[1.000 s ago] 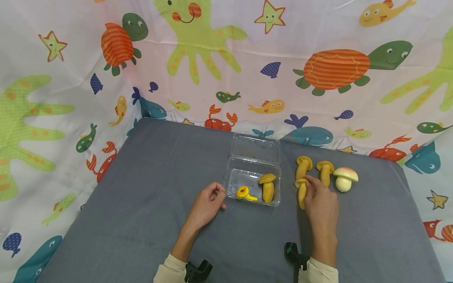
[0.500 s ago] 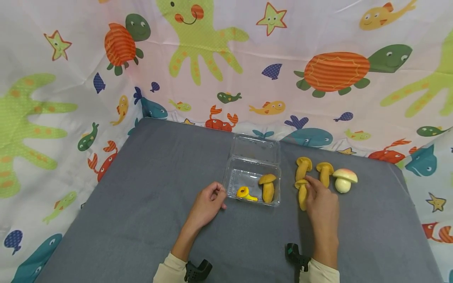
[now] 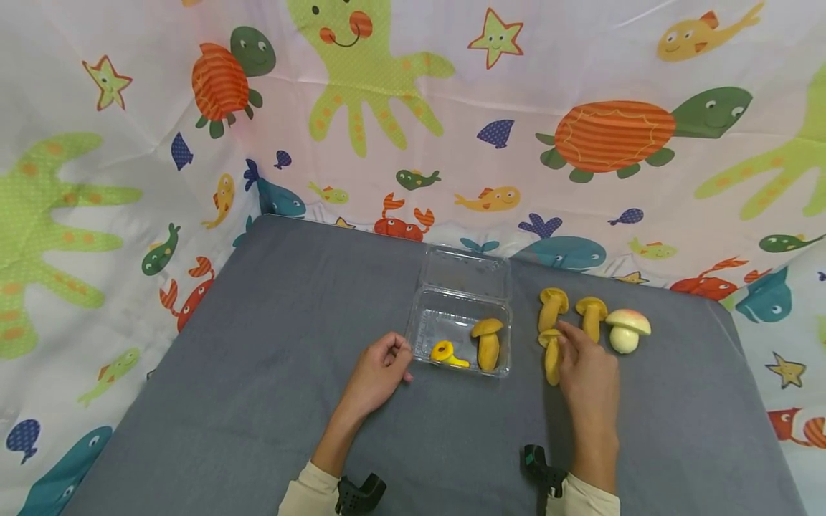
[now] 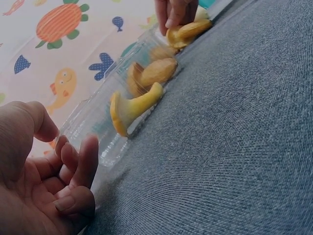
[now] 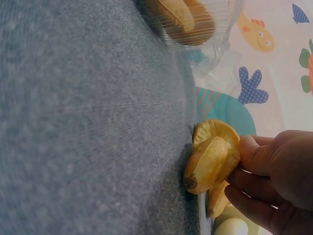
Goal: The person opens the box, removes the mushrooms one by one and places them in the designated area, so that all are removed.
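Note:
My left hand [image 3: 381,369] is at the near left corner of an open clear plastic clamshell box [image 3: 452,308], thumb and index fingertip pinching its rim in the left wrist view. Inside the box lie a yellow trumpet-shaped mushroom [image 3: 448,352] and a brown mushroom [image 3: 488,345]. To the right, my right hand [image 3: 589,373] pinches the cap edge of a brown mushroom [image 5: 208,164] between thumb and fingers; its stem points toward me. Just behind that one lies another brown mushroom [image 3: 552,308].
Beyond my right fingers are a further brown mushroom [image 3: 591,315] and a pale mushroom with a reddish cap [image 3: 627,330]. A grey cloth [image 3: 258,344] covers the table. A curtain [image 3: 400,107] printed with sea animals hangs along the back and sides.
The head view has shifted slightly. Both hands and the mushrooms hold nearly the same places as before.

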Motion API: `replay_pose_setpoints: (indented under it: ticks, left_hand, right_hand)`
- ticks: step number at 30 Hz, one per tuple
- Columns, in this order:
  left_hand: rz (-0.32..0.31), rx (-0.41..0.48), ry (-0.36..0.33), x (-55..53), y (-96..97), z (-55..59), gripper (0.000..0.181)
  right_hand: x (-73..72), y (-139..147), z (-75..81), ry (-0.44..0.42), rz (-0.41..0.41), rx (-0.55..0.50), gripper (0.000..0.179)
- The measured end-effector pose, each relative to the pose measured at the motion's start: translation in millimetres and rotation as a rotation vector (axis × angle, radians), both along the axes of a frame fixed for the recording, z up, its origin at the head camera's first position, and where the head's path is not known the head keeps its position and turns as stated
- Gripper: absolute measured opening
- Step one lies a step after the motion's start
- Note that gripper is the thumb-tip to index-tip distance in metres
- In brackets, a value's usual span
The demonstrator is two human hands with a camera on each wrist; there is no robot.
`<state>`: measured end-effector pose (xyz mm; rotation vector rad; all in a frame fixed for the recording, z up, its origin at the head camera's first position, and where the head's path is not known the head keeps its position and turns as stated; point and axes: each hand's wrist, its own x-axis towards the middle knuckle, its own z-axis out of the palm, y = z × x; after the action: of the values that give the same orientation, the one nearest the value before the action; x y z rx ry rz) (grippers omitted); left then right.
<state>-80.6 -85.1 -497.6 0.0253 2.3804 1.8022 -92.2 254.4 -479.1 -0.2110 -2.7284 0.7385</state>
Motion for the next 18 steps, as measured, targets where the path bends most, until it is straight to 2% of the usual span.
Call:
replay_pose_setpoints:
  ticks: [4, 8, 12, 18]
  left_hand:
    - [0.000, 0.000, -0.004, 0.5, -0.2, -0.3, 0.010]
    - [0.000, -0.006, -0.005, 1.2, -0.9, -0.7, 0.010]
    - [0.000, -0.004, -0.002, 0.9, -1.6, -1.8, 0.009]
    - [-0.010, -0.002, 0.015, 0.4, -2.2, -1.2, 0.010]
  right_hand:
    - [0.0, -2, 2.2, 0.026, -0.003, 0.004, 0.028]
    - [-0.3, -10, 6.6, 0.115, 0.019, 0.006, 0.029]
    - [-3.2, -20, 11.5, 0.228, 0.075, -0.021, 0.029]
    - [-10.0, -34, 18.2, 0.276, 0.201, -0.022, 0.035]
